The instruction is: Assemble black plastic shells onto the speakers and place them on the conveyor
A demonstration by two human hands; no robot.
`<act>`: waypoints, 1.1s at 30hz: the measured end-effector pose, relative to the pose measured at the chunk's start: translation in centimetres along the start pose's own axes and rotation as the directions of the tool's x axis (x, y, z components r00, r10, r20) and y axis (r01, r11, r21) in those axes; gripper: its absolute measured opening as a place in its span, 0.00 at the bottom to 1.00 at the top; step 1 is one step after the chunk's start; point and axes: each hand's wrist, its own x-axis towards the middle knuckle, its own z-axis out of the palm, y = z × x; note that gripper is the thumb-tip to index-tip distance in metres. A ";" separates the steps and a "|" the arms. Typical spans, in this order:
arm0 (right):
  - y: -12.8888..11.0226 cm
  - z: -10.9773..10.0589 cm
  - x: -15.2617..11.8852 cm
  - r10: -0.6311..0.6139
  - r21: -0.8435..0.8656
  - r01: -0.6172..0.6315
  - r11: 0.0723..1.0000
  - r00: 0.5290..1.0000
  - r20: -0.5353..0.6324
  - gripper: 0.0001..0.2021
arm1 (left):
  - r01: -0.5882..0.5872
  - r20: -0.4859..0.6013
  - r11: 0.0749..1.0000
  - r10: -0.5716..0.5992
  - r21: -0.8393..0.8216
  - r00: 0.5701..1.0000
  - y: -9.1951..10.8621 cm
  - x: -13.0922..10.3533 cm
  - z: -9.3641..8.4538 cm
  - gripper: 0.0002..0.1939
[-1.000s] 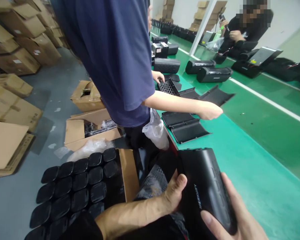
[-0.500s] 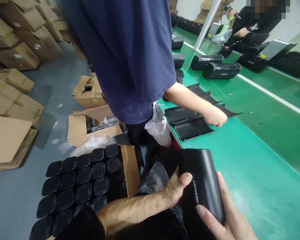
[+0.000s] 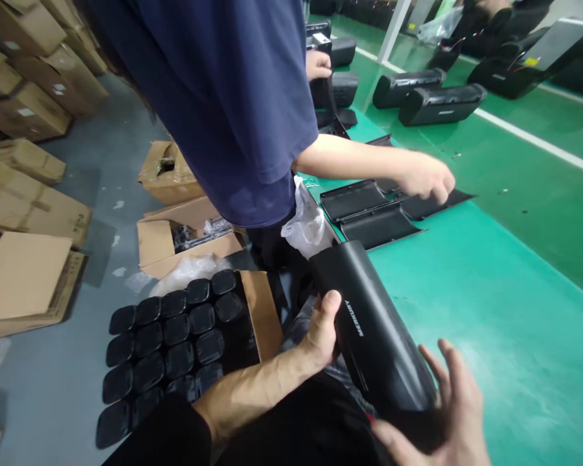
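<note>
Hold the long, rounded black plastic casing [image 3: 376,330] steady beside the flat green bench [image 3: 505,336], gripping its side with the left hand [image 3: 323,330], with right hand [image 3: 461,414] spread open around its near end.

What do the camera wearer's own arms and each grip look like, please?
The left grip is ungloved, its wrist without a watch; a black sleeve ends on the forearm. The right grip is ungloved too; its forearm is out of view.

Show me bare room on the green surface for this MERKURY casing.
The green surface is bare right of the MERKURY casing, between the right hand and the curved black panels. It is crowded at those panels, around the co-worker's outstretched hand.
</note>
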 end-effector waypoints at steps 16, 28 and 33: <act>4.2 -0.8 -4.6 0.232 0.406 -0.329 0.852 0.934 0.270 0.41 | -0.067 0.287 0.748 -0.169 0.660 0.943 8.9 -1.8 -9.9 0.54; 8.0 2.2 -3.6 0.329 0.539 -0.611 0.580 0.781 0.531 0.43 | 0.078 0.024 0.556 -0.173 0.827 0.985 6.1 -4.0 -11.7 0.40; 10.1 3.1 -3.9 0.271 0.476 -0.526 0.705 0.820 0.504 0.46 | 0.163 -0.019 0.516 -0.273 0.841 0.962 6.1 -4.5 -12.3 0.46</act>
